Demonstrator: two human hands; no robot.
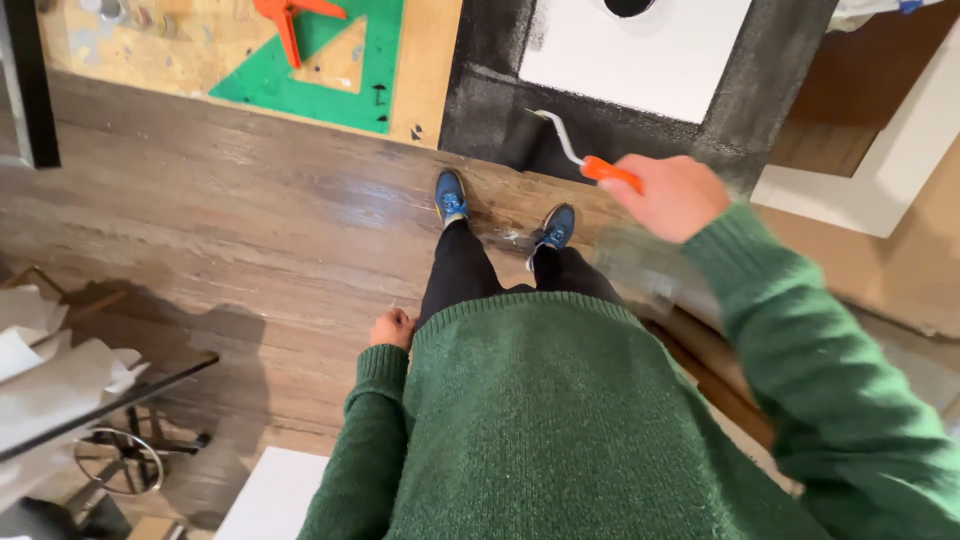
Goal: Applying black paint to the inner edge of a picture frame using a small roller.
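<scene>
Your right hand [672, 196] is closed around the orange handle of a small paint roller with a bent white wire frame [583, 157]. Its dark roller head sits on the black-painted board lying on the floor [490, 100], just beside the near edge of the white square panel with a round hole [640, 55].

That white panel is your main risk: a stroke running away from you could carry the wet head onto its clean face. Your blue shoes [451, 196] stand just short of the black board's near edge, so a small step forward could put a sole in wet paint. You are leaning out with one arm, and a wobble would smear the coat.

Your left hand [391, 328] hangs by your thigh, well back from the board, loosely curled and holding nothing that I can see.
</scene>
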